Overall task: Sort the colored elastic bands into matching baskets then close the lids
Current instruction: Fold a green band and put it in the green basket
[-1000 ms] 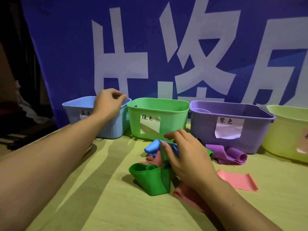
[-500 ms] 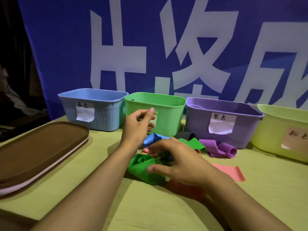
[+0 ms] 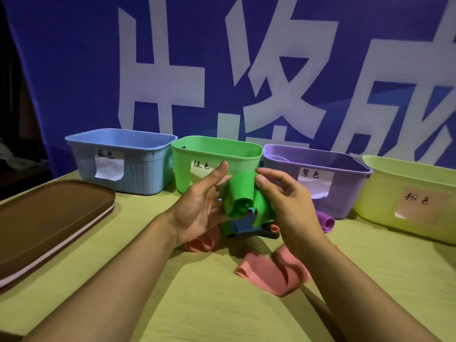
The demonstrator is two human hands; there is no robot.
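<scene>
Labels (image 3: 109, 166): 蓝色, 绿色, 紫色, 粉色

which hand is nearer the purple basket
Right. The right hand is just in front of the purple basket, overlapping its left end in view. The left hand is farther left, before the green basket.

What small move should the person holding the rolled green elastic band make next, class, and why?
Probably carry the rolled green elastic band, held between the left hand and right hand, forward and drop it in the open green plastic basket directly behind; colours match, and other bands lie unsorted.
</scene>
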